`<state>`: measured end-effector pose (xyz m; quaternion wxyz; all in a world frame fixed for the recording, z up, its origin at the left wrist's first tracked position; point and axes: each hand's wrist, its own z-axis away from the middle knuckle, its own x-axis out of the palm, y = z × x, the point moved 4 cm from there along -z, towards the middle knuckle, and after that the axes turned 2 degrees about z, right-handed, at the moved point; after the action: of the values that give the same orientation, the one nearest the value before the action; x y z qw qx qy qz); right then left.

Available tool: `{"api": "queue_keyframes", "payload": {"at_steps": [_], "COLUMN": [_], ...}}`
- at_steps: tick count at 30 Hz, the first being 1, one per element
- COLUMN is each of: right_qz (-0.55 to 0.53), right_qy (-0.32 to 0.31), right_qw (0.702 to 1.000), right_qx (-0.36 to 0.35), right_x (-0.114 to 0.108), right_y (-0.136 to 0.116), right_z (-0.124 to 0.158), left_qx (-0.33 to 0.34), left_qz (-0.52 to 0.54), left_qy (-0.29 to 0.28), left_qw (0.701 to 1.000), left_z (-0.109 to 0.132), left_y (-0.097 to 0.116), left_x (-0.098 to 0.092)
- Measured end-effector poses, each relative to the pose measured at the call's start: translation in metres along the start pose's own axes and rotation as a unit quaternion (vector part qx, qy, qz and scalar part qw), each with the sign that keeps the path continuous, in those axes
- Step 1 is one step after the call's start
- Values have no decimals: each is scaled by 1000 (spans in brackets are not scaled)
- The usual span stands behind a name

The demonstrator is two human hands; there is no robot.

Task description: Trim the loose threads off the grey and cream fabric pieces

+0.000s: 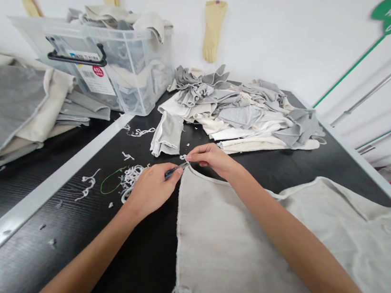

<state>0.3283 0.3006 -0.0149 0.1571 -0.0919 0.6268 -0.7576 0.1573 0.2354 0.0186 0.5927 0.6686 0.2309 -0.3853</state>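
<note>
My left hand (152, 186) is closed around a small pair of thread snips (174, 171), whose tips lie at the top corner of a light grey fabric piece (224, 229). Pinched between the fingertips of my right hand (212, 158) is a white thread tail (183, 157) at that same corner. The fabric spreads over the black table toward me, with a stitched, fraying left edge. Beside my left hand lies a heap of white thread scraps (132, 176), partly covered by the hand.
Grey and white cloth pieces (241, 111) are piled at the back. A clear plastic bin (135, 72) full of cloth stands at the back left, near stacked grey fabric (2, 104). A white strip (51, 177) crosses the black table (118, 272). A yellow glove (214, 28) hangs on the wall.
</note>
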Motion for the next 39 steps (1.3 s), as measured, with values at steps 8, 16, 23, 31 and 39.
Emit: {"api": "queue_keyframes", "payload": {"at_steps": [8,16,23,31,39], "right_qz": [-2,-7,-6,-7,-11], "right_qy": [-5,-10,-9,-16,-21], "right_qw": [1000,1000,1000,1000,1000], "right_qx": [-10,-13,-11,-15,-16], "right_x": [1,2,2,3,6], "right_y": [-3,-6,-7,-8,-9], "right_z": [1,2,3,4,5], "left_qx": [27,42,54,57,55], "left_qz": [0,-2,-1,-1,1], "left_qy": [15,20,26,16,27], "left_qw": [1000,999,998,998,998], "left_z": [-5,-5,-5,-5,-5], "left_y": [6,7,8,7,7], "left_x": [0,3,3,-1,3]}}
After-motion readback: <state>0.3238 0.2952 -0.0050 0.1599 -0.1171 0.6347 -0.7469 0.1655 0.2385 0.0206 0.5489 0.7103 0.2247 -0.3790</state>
